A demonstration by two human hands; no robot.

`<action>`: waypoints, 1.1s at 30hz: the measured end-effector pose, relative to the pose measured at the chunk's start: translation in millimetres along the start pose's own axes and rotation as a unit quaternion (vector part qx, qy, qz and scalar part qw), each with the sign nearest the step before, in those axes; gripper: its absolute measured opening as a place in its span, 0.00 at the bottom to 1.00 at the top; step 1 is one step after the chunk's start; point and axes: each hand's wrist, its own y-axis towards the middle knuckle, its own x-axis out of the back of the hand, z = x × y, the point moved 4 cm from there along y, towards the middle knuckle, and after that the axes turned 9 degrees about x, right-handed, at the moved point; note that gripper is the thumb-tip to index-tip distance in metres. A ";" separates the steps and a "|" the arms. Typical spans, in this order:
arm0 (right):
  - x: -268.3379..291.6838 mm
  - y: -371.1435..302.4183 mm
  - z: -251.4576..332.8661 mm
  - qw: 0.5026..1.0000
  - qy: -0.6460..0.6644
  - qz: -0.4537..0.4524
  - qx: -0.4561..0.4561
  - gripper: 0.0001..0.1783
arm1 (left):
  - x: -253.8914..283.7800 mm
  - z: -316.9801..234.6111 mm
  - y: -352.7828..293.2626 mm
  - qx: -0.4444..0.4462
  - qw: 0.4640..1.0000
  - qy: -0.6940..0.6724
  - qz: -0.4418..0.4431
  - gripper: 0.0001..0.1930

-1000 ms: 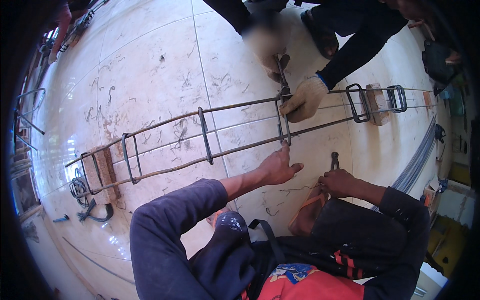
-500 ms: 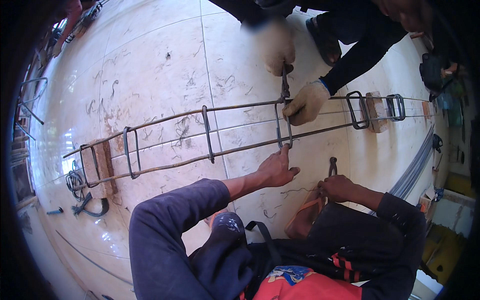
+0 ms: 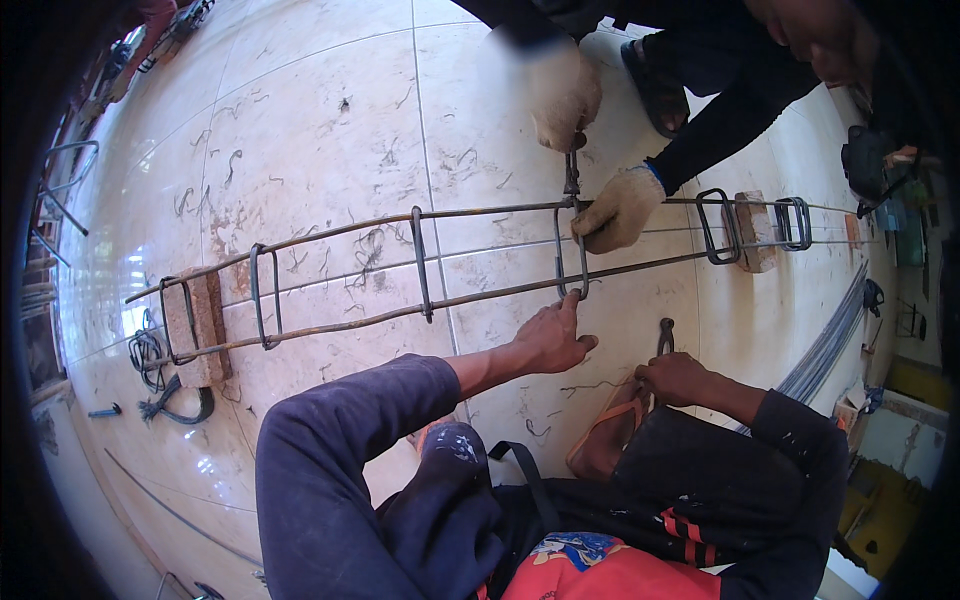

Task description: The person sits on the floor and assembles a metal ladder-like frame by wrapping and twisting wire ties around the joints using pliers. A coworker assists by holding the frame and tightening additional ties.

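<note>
Stirrup touched by half-spread left hand; right hand grips pincers.

Location type: improvised metalworking area with a building-site character, laid out on a light tiled floor. Indicators: a steel reinforcement frame runs from 9 o'clock to between 2 and 3 o'clock, propped on brick supports. Stock: a bundle of rods at 3 o'clock; a hank of dark wire at 8 o'clock. Short wire offcuts litter the tiles.
</note>
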 end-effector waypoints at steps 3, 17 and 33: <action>-2.2 -0.2 -1.5 1.000 -0.006 0.002 0.003 0.17 | 1.8 -0.7 -0.8 0.004 1.000 0.001 0.005 0.41; 1.3 -1.2 0.8 0.999 -0.018 -0.034 0.004 0.17 | 0.7 2.9 2.0 0.006 1.000 0.005 -0.001 0.40; 2.0 -1.4 1.5 0.999 -0.018 -0.026 0.003 0.20 | 0.3 7.4 4.5 0.006 1.000 0.012 -0.010 0.38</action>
